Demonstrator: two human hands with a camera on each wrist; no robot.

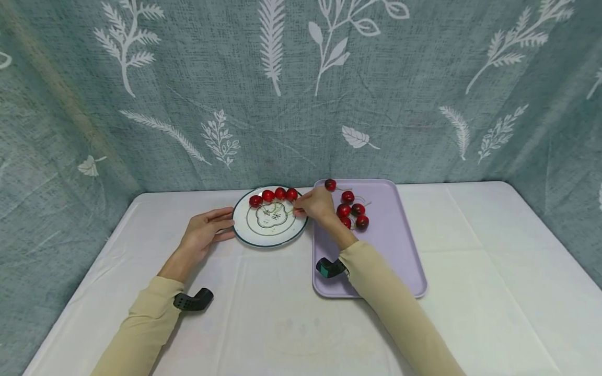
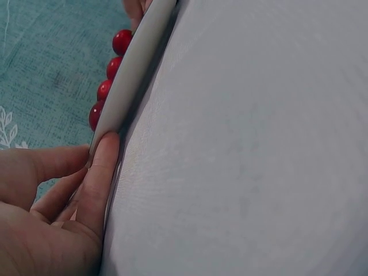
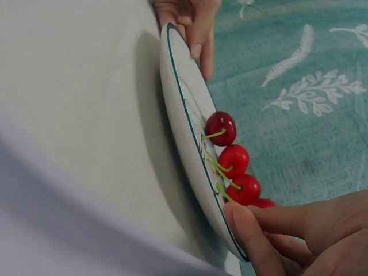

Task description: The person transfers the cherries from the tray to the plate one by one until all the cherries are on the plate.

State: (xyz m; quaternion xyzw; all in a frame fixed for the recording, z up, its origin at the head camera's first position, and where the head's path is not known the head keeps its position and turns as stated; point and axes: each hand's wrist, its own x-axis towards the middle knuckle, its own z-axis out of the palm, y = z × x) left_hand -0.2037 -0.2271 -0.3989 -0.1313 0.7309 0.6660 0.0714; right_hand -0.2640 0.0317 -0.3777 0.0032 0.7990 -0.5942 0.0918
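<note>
Nearest, the beige left sleeve (image 1: 146,313) and right sleeve (image 1: 397,305) reach over a white tablecloth (image 1: 254,324), each with a black wrist camera (image 1: 194,300) at the cuff. The right sleeve crosses the lilac tray (image 1: 392,250), covering part of its near rim. Farther on, the tray holds six visible cherries (image 1: 358,209), stems attached: five bunched toward its left side behind the wrist, one by the far left corner. Just left of the tray sits a white plate (image 1: 282,239) with a dark green rim and a printed drawing. The left hand (image 1: 204,230) lies against the plate's left edge, fingers fairly straight and touching the rim. Four red cherries (image 1: 268,196) stand in a row along the plate's far side, green stems pointing inward. The right hand (image 1: 319,204) is at the plate's right edge, thumb and forefinger pinched together; they seem to hold the stem of the rightmost cherry (image 1: 292,194), though the fingers partly hide it. Behind the table hangs a grey-green curtain (image 1: 291,136) with white leaf prints.
</note>
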